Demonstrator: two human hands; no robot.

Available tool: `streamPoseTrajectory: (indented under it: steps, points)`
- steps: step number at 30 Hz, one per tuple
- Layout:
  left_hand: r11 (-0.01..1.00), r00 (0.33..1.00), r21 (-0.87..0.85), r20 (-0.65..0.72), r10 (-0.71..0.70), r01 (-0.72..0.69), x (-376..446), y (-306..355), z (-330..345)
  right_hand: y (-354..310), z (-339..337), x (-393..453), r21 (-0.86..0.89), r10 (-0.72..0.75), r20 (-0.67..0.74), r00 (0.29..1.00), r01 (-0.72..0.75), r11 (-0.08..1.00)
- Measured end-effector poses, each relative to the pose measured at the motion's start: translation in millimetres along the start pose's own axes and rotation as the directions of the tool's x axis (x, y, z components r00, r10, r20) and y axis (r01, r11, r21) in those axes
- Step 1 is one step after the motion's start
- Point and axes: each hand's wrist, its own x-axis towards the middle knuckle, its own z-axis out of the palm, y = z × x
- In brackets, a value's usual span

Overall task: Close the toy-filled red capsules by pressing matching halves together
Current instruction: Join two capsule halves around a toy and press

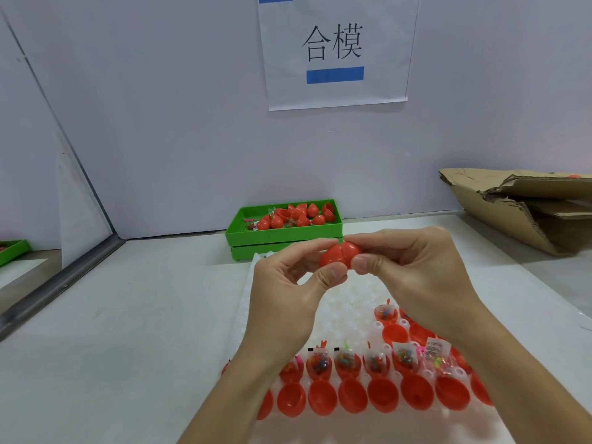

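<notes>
Both hands, left hand [288,283] and right hand [413,267], pinch the red capsule [340,255] just in front of the green tray [285,233], so squeeze the halves squarely until the seam vanishes.

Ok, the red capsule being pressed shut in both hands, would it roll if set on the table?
Probably: the red capsule looks smooth and egg-round, with no flat base. Its glossy shell may slip between fingers. It looks thin and light, likely flexing slightly.
</notes>
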Motion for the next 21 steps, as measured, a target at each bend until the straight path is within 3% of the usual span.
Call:
streamPoseTrajectory:
  steps: [9,21]
  points:
    - [0.996,1.000,-0.088,-0.002,-0.024,0.024,-0.8,-1.6,2.6,1.6,-1.9,0.8,0.010,-0.014,0.037,0.999,0.014,1.000]
    - [0.999,1.000,-0.042,0.014,-0.024,0.024,0.5,-2.5,1.3,-0.7,-3.3,0.1,-0.007,-0.024,0.019,1.000,0.024,1.000]
